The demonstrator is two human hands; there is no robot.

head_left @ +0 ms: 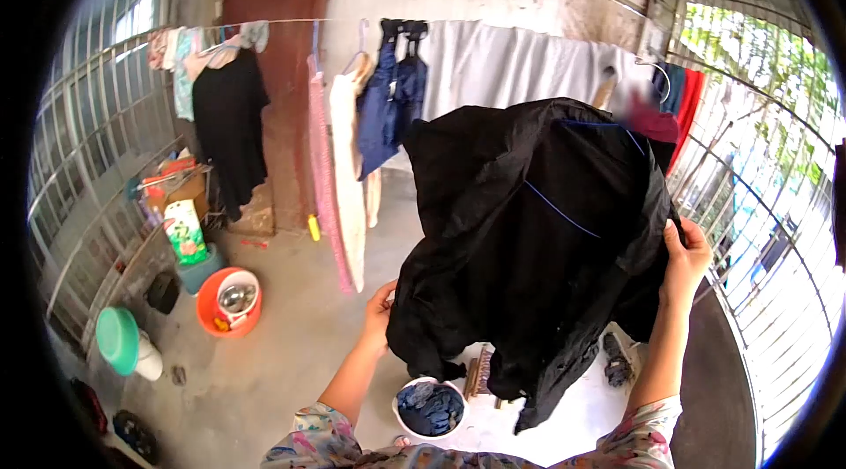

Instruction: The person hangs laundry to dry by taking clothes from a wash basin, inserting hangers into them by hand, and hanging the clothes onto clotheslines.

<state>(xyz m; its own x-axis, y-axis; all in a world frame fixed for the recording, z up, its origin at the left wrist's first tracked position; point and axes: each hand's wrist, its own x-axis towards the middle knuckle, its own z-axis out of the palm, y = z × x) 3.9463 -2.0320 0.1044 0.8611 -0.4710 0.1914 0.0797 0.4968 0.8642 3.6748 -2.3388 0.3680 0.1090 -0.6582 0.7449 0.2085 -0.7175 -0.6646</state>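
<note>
A black shirt or jacket (pixel 476 196) is spread in the air before me, with thin blue lines, apparently a wire hanger (pixel 564 209), showing inside it. At its left edge my left hand (pixel 379 315) grips the cloth, the fingers partly hidden behind it. My right hand (pixel 687 253) pinches the right edge of the same garment, thumb in front. Below it, near my feet, stands a white bucket (pixel 398 416) holding dark blue wet-looking clothes (pixel 430 407).
A clothesline (pixel 291 21) crosses ahead, bearing a black top (pixel 231 117), blue overalls (pixel 388 108) and a grey sheet (pixel 502 68). An orange basin (pixel 210 315) and a green tub (pixel 117 341) stand on the left. Barred walls flank both sides. A small wooden stool (pixel 476 376) is below the garment.
</note>
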